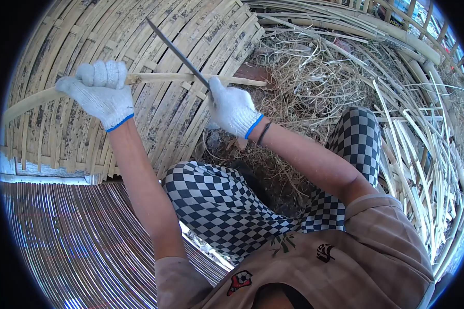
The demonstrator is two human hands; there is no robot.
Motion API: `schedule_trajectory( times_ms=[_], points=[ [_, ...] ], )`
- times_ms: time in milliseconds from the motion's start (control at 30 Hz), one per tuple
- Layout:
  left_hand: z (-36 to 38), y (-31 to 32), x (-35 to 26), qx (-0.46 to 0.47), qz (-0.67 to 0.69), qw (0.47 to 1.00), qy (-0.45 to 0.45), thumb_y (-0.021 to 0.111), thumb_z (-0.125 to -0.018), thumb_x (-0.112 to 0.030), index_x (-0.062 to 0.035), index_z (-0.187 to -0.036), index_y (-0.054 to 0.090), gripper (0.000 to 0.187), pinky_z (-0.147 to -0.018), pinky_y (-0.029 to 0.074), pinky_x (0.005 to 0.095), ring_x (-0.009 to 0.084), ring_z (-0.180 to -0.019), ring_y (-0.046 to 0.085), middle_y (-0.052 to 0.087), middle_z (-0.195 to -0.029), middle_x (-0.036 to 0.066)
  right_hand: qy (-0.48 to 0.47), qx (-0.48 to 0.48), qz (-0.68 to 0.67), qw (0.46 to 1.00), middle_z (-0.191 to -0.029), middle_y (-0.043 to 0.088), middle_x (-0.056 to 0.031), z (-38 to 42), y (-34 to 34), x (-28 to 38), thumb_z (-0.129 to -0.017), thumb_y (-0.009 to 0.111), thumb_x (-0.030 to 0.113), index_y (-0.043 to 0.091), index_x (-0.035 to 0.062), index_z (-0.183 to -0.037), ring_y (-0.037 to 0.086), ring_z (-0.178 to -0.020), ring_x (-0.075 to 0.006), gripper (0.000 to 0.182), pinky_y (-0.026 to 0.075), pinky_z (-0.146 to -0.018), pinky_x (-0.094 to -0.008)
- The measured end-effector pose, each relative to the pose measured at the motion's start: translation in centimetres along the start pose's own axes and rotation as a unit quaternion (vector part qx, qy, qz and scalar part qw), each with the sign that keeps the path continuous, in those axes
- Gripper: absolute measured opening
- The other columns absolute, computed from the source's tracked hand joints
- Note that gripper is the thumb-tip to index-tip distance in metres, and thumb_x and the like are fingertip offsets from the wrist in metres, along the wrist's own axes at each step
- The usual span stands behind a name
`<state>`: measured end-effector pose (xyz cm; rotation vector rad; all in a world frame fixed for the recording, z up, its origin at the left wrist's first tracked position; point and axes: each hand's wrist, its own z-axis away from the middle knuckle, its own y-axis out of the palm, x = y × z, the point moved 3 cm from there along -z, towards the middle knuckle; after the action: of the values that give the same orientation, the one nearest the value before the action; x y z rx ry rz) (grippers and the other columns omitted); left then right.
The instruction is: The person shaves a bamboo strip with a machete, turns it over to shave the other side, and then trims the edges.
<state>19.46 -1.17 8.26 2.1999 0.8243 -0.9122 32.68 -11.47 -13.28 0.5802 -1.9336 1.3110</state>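
Note:
My left hand (102,92), in a white knit glove with a blue cuff, is closed around a long bamboo strip (165,77). The strip runs from the left edge, through my fist, to a tip over the ground on the right. In my right hand (232,106), gloved the same way, is a knife (175,50) with a long dark blade pointing up and left. Its blade crosses the strip close to my right fist, and the handle is hidden in my fingers. Whether the edge bites into the strip cannot be seen.
A woven bamboo panel (87,134) stands behind my left hand. Curly shavings (314,77) cover the ground ahead. Split bamboo strips (423,175) are piled on the right, beside my checkered trouser leg (358,139). A slatted surface (82,242) lies at lower left.

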Motion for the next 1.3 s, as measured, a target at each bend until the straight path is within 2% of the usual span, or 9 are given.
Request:
schedule_trajectory(
  times_ms=[133,333,500,667,800,967,1067,1133,1300],
  points=[
    [0.2,-0.7,0.0,-0.062,-0.041,0.997,0.01,0.032,-0.096,-0.083,-0.0212,-0.056,0.024,0.074,-0.045,0.011,0.03,0.0133,-0.047,0.007,0.016,-0.05,-0.005,0.138,-0.002,0.006,0.99,-0.09,0.075,-0.023,-1.5,4.6,-9.7,-0.093,0.058,0.014,0.052,-0.0008,-0.124,0.075,-0.085,-0.0402,0.035,0.059,-0.074,-0.0501],
    [0.8,-0.5,-0.2,-0.096,-0.055,0.994,0.017,0.036,-0.096,-0.081,-0.0216,-0.056,0.021,0.074,-0.048,0.011,0.03,0.0136,-0.049,0.006,0.013,-0.052,-0.005,0.113,0.037,0.023,0.993,-0.094,0.075,-0.0241,-1.5,2.8,-7.7,-0.092,0.06,0.015,0.053,-0.0008,-0.122,0.074,-0.09,-0.0417,0.035,0.059,-0.077,-0.0503],
    [0.7,0.3,-0.1,-0.126,-0.072,0.989,0.017,0.036,-0.097,-0.081,-0.0217,-0.056,0.021,0.074,-0.048,0.012,0.0299,0.0139,-0.049,0.006,0.013,-0.052,-0.005,-0.111,-0.064,0.042,0.991,-0.075,0.07,-0.0165,-0.5,1.4,-1.5,-0.095,0.057,0.014,0.05,0.0039,-0.112,0.071,-0.069,-0.0395,0.021,0.055,-0.062,-0.0522],
    [0.4,-2.3,-0.1,-0.08,-0.049,0.996,-0.001,0.036,-0.095,-0.083,-0.0218,-0.056,0.021,0.074,-0.047,0.011,0.0299,0.0142,-0.049,0.006,0.012,-0.051,-0.005,0.113,-0.011,0.014,0.993,-0.083,0.073,-0.021,-1.0,4.9,-12.3,-0.095,0.058,0.017,0.052,0.0005,-0.12,0.073,-0.079,-0.0408,0.03,0.057,-0.069,-0.0517],
    [0.8,-1.7,0.0,-0.138,-0.068,0.988,0.02,0.037,-0.094,-0.084,-0.022,-0.055,0.021,0.075,-0.047,0.01,0.0297,0.0142,-0.048,0.006,0.013,-0.051,-0.005,0.084,0.0,0.058,0.995,-0.089,0.074,-0.0245,-1.1,4.6,-12.5,-0.093,0.058,0.015,0.055,0.0001,-0.118,0.074,-0.084,-0.0409,0.029,0.058,-0.073,-0.0517],
    [0.3,-1.7,-0.1,-0.082,-0.05,0.995,0.003,0.035,-0.094,-0.084,-0.0216,-0.055,0.021,0.075,-0.047,0.011,0.0296,0.0139,-0.048,0.006,0.012,-0.051,-0.005,-0.026,-0.023,0.052,0.998,-0.082,0.072,-0.0221,-1.1,1.8,-5.7,-0.093,0.056,0.011,0.055,-0.0019,-0.115,0.073,-0.081,-0.0405,0.026,0.057,-0.07,-0.0519],
    [0.3,-1.7,-0.1,-0.072,-0.051,0.996,0.005,0.036,-0.094,-0.084,-0.0214,-0.055,0.021,0.075,-0.047,0.011,0.0299,0.0137,-0.048,0.006,0.013,-0.051,-0.005,-0.026,-0.046,0.045,0.998,-0.071,0.068,-0.0195,-1.5,3.9,-8.2,-0.095,0.057,0.015,0.05,0.0028,-0.105,0.07,-0.07,-0.0419,0.017,0.054,-0.059,-0.0522],
    [0.4,-2.0,-0.2,-0.077,-0.049,0.996,0.005,0.037,-0.094,-0.084,-0.0219,-0.055,0.022,0.075,-0.046,0.011,0.03,0.0133,-0.048,0.006,0.013,-0.05,-0.005,0.063,-0.025,0.034,0.997,-0.082,0.073,-0.0235,-0.6,4.7,-12.6,-0.093,0.057,0.013,0.054,0.0001,-0.113,0.074,-0.082,-0.0399,0.025,0.057,-0.07,-0.0523],
    [0.9,-2.0,-0.2,-0.114,-0.072,0.991,0.021,0.038,-0.094,-0.084,-0.0226,-0.055,0.022,0.074,-0.047,0.011,0.0302,0.0125,-0.048,0.006,0.015,-0.05,-0.006,0.052,-0.002,0.088,0.995,-0.087,0.074,-0.0241,-1.7,5.9,-14.7,-0.092,0.057,0.013,0.056,0.0004,-0.11,0.074,-0.085,-0.0403,0.022,0.057,-0.072,-0.0511]
  ],
)
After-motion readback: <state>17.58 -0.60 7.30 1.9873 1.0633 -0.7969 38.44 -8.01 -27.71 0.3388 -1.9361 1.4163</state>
